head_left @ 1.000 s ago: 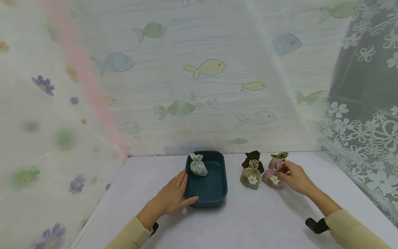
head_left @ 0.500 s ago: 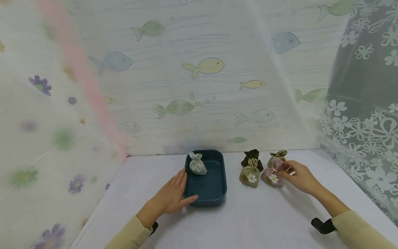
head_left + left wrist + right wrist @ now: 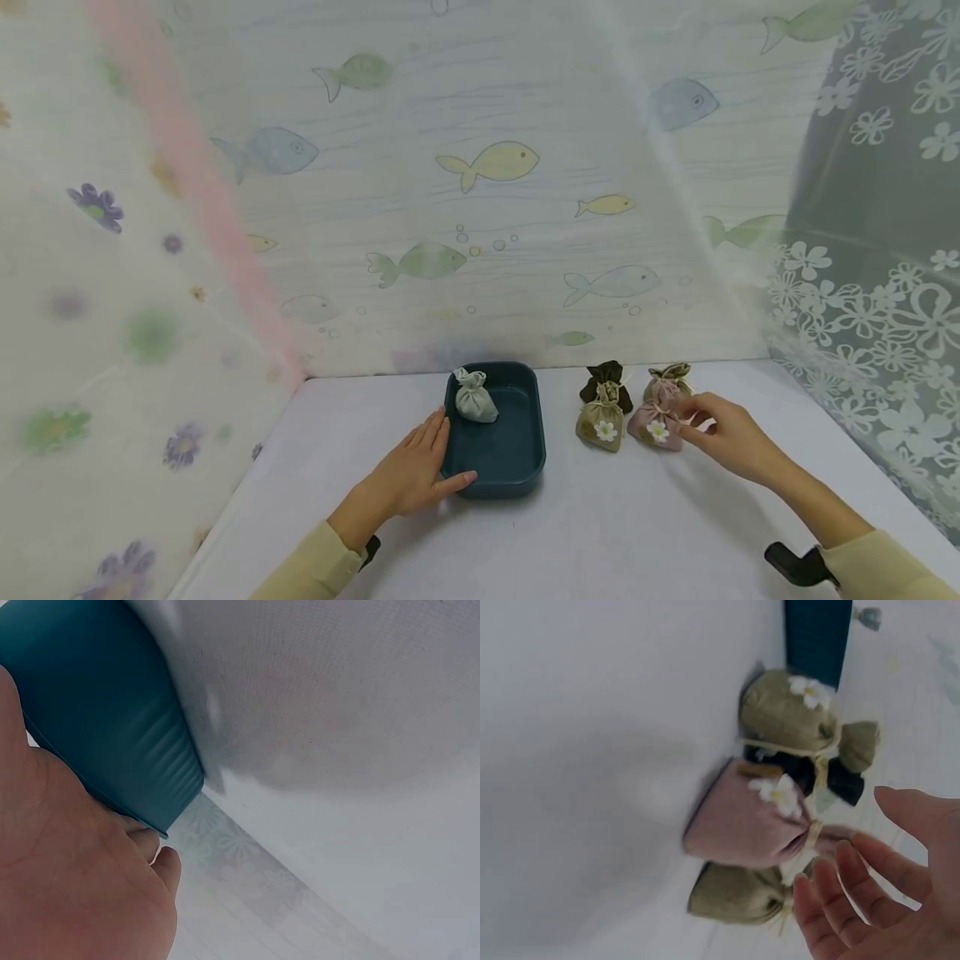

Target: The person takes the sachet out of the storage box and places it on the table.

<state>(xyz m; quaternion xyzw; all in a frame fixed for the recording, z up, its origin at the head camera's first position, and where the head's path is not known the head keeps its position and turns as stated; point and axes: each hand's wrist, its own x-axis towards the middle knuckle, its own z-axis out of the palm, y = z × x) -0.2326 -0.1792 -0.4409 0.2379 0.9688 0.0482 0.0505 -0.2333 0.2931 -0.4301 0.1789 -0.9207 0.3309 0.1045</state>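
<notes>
My left hand (image 3: 411,467) lies flat along the left side of a dark blue rectangular dish (image 3: 502,458), its thumb at the near rim. Inside the dish, toward the back left, sits a pale green drawstring pouch (image 3: 476,400). My right hand (image 3: 731,435) is beside a pink drawstring pouch (image 3: 651,425) with a white flower. In the right wrist view the thumb stands apart from the fingers (image 3: 847,874), which are close to the pouch's tied neck; whether they touch it I cannot tell. An olive pouch (image 3: 739,894) partly shows behind the pink one.
Left of the pink pouch stands another olive pouch (image 3: 602,427) with a white flower, a dark pouch (image 3: 600,375) behind it. All stand on a white-covered table (image 3: 585,533). A fish-patterned curtain (image 3: 517,250) hangs along the back edge.
My right hand has drawn back slightly to the right, away from the pink pouch, its thumb and fingers spreading apart. My left hand stays on the dish. The pouches keep their places.
</notes>
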